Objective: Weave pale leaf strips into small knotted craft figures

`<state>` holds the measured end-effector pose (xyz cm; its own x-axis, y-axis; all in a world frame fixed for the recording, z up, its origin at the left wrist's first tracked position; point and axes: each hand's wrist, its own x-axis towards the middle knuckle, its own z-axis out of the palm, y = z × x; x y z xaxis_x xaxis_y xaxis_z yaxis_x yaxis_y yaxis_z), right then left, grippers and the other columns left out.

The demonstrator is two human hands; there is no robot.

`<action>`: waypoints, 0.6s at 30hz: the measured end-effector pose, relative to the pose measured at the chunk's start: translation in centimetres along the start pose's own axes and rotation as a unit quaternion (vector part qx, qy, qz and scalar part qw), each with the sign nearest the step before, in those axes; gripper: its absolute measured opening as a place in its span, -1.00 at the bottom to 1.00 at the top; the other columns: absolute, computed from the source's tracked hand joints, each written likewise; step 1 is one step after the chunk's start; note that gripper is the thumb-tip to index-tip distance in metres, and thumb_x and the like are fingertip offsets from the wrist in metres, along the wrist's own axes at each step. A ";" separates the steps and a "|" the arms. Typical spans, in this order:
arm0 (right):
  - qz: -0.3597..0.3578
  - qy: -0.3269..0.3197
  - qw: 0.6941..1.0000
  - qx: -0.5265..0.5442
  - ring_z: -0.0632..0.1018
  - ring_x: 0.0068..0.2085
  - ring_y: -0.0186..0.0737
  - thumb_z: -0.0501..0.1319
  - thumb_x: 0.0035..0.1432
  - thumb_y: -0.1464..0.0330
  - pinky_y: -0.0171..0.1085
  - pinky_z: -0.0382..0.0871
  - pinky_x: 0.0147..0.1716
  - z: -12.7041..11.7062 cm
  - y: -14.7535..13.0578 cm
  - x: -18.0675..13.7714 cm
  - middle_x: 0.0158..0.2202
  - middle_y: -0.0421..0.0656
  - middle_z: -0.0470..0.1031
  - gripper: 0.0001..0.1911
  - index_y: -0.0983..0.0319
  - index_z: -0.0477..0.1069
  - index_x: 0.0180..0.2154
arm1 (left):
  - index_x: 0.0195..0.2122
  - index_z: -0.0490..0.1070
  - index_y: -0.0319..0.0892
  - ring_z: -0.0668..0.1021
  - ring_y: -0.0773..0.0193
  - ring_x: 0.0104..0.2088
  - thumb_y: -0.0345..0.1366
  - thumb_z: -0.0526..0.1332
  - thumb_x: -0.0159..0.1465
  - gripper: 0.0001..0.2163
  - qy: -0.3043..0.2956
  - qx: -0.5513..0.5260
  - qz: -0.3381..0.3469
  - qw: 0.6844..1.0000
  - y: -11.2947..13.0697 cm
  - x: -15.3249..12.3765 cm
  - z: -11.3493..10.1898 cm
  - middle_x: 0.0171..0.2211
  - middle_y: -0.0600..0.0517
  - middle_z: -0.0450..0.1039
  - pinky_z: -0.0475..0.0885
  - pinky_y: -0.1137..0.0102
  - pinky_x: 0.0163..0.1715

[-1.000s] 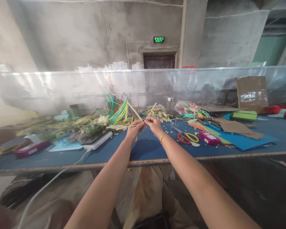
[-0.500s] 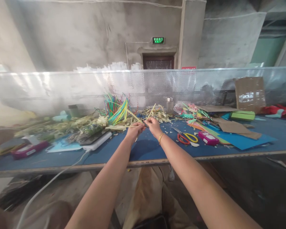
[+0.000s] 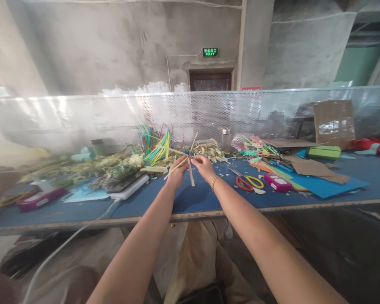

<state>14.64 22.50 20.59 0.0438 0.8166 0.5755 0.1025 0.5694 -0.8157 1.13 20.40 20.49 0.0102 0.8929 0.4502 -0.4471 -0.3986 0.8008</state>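
Crossed pale strips (image 3: 191,175) sit above the worktop (image 3: 196,202), pinched in the left hand (image 3: 177,171); the right hand (image 3: 205,166) has fingertips together beside them, its hold unclear. Arranging the crossing seems underway; it calls for steady pinching.

Two hands (image 3: 176,174); held pale strips (image 3: 191,174), count unclear; two purple boxes (image 3: 278,183); one bracelet (image 3: 214,183); one exit sign (image 3: 210,52).

Diffuse, muted light; soft shadow by front edge of tabletop (image 3: 205,202). Glare streaks perforated screen (image 3: 190,114). Left end blurs.
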 end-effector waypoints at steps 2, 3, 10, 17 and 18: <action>0.003 -0.005 1.000 -0.006 0.51 -0.32 -0.25 0.28 -0.01 0.15 -0.26 0.37 -0.24 0.1 -0.1 -0.1 -0.38 -0.16 0.52 -0.74 0.21 0.43 -0.38 | -0.11 0.49 -0.17 0.53 0.05 0.04 -0.35 0.43 -0.08 -0.56 -0.004 0.010 0.009 1.000 -0.2 0.1 0.0 -0.07 -0.12 0.57 0.37 0.21 0.05; 0.006 -0.013 1.000 -0.002 0.50 -0.33 -0.26 0.29 -0.02 0.15 -0.26 0.37 -0.24 0.2 -0.1 -0.1 -0.40 -0.17 0.51 -0.74 0.21 0.43 -0.39 | -0.11 0.49 -0.17 0.52 0.05 0.04 -0.34 0.44 -0.08 -0.56 -0.007 0.013 0.014 1.000 -0.2 0.1 -0.1 -0.07 -0.12 0.57 0.36 0.21 0.06; 0.016 -0.083 0.993 0.082 0.47 -0.37 -0.31 0.29 -0.07 0.27 -0.29 0.36 -0.26 0.8 0.0 -0.4 -0.43 -0.22 0.48 -0.82 0.23 0.39 -0.42 | -0.11 0.48 -0.17 0.55 0.11 -0.01 -0.28 0.43 -0.03 -0.58 -0.009 0.004 0.011 1.000 -0.1 -0.1 0.1 -0.09 -0.11 0.57 0.37 0.23 0.05; -0.015 -0.135 0.990 -0.037 0.31 -0.48 -0.36 0.20 -0.02 0.30 -0.33 0.20 -0.39 0.7 0.0 -0.7 -0.57 -0.30 0.34 -0.84 0.23 0.37 -0.55 | -0.13 0.50 -0.20 0.58 0.17 -0.12 -0.29 0.44 -0.04 -0.59 -0.007 0.001 -0.019 1.000 0.3 -0.4 0.4 -0.18 -0.09 0.59 0.44 0.30 -0.08; -0.018 -0.138 0.989 -0.050 0.31 -0.48 -0.35 0.20 -0.01 0.30 -0.34 0.20 -0.39 0.7 0.0 -0.7 -0.58 -0.29 0.34 -0.84 0.23 0.37 -0.56 | -0.15 0.50 -0.20 0.59 0.18 -0.15 -0.28 0.44 -0.04 -0.61 0.002 0.001 -0.023 1.000 0.3 -0.3 0.3 -0.21 -0.08 0.60 0.45 0.30 -0.11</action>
<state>13.87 21.96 20.13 -0.2329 0.7985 0.5551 0.1967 0.5977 -0.7773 1.28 19.91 20.73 0.0279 0.9111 0.4112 -0.4438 -0.3573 0.8218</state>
